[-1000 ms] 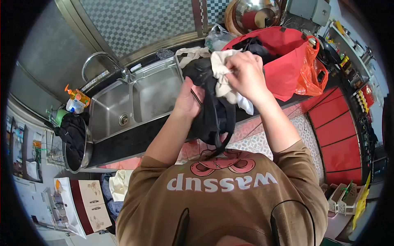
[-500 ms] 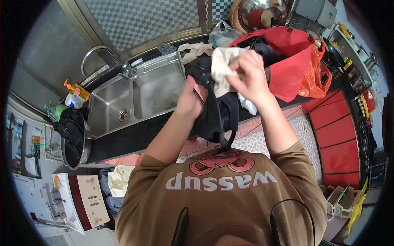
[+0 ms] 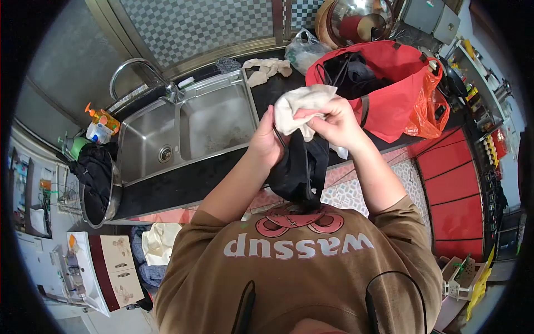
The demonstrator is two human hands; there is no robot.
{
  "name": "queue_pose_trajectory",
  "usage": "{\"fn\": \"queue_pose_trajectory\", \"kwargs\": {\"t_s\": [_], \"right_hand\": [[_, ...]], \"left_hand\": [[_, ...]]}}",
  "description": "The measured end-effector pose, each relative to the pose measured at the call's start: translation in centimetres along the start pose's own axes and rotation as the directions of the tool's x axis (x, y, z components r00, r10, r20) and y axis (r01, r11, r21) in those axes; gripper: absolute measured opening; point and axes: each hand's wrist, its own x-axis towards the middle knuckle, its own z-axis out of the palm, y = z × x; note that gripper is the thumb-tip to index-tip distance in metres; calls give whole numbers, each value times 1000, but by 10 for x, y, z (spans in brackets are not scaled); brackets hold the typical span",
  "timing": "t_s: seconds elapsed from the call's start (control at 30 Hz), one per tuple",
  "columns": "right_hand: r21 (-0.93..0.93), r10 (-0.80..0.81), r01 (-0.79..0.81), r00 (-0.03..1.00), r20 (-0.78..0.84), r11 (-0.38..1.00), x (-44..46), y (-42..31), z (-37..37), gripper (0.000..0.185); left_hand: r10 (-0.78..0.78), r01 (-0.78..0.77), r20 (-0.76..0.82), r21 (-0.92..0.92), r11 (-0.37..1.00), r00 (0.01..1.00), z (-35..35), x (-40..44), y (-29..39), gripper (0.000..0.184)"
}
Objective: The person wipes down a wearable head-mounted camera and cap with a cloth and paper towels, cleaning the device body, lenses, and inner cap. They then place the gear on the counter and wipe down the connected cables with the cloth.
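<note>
My left hand (image 3: pixel 266 143) is closed on a black fabric item with straps (image 3: pixel 290 173), which hangs down in front of my chest. I cannot tell what kind of item it is. A cream-white cloth (image 3: pixel 300 103) is bunched over its upper part. Between thumb and fingers, my right hand (image 3: pixel 338 127) pinches this cloth. A bit of white material shows below my right hand. The cloth covers the top of the black item and part of my left fingers.
At the left is a double steel sink (image 3: pixel 214 119) with a faucet (image 3: pixel 136 64). A red bag (image 3: pixel 389 106) holding dark items stands on the right, beside an orange plastic bag (image 3: pixel 428 114). Another cloth (image 3: pixel 267 69) lies behind the sink. A metal basin (image 3: pixel 114 197) holds black fabric.
The white cloth and my right hand have come lower and closer to my left hand. The cloth now lies over the top of the black item, which has shifted slightly right.
</note>
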Motion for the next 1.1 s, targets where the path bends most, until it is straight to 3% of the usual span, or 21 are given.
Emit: {"fn": "queue_pose_trajectory", "kwargs": {"t_s": [0.17, 0.2, 0.27, 0.33, 0.43, 0.53, 0.57, 0.67, 0.7, 0.8, 0.87, 0.97, 1.07, 1.1], "right_hand": [[-164, 143, -143, 990, -9, 976, -5, 1, -13, 35], [-407, 148, -149, 988, -35, 901, -7, -2, -18, 34], [-798, 138, -153, 986, -89, 583, -8, -9, -24, 34], [-760, 109, -173, 985, -135, 626, -5, -24, -28, 34], [-678, 59, -197, 973, -222, 708, -2, -44, -25, 33], [-512, -69, 113, 992, 104, 851, 1, -54, -3, 39], [-513, -68, 111, 992, 102, 851, 0, -50, -3, 39], [-538, 164, -179, 984, -76, 824, -3, -10, -12, 36], [-536, 165, -176, 984, -69, 826, -4, 1, -17, 36], [-584, 135, -329, 927, -351, 742, -12, 37, -38, 29], [-558, 201, -342, 933, -299, 757, -32, 98, -33, 26], [-504, 309, -367, 930, -198, 782, -53, 162, -16, 21], [-900, 225, -163, 971, -74, 405, -66, 174, 4, 21], [-896, 224, -161, 972, -71, 413, -64, 167, 11, 21]], "left_hand": [[-13, 12, 38, 32, 999, 999, -3, -1, 7, 82], [-22, 20, 54, 31, 999, 998, -4, -1, 9, 85], [-30, 34, 112, -33, 999, 993, -8, -2, 10, 83], [-34, 72, 229, -160, 985, 973, -11, -2, 10, 78], [-8, 26, 139, -127, 992, 990, -7, 0, 13, 81], [5, 3, 85, -96, 995, 996, -9, -4, 11, 83], [9, -3, 79, -83, 997, 997, -10, -6, 10, 84], [23, -22, 90, -14, 1000, 996, -17, -12, 10, 89], [36, -41, 108, 40, 998, 994, -22, -14, 13, 93], [111, -129, 154, 111, 985, 982, -27, -23, 27, 99], [219, -253, 218, 143, 957, 951, -28, -34, 35, 102], [242, -265, 180, 118, 957, 953, -43, -47, 45, 105], [265, -281, 143, 100, 955, 953, -54, -60, 47, 108], [277, -290, 138, 88, 953, 951, -56, -62, 49, 110]]}}
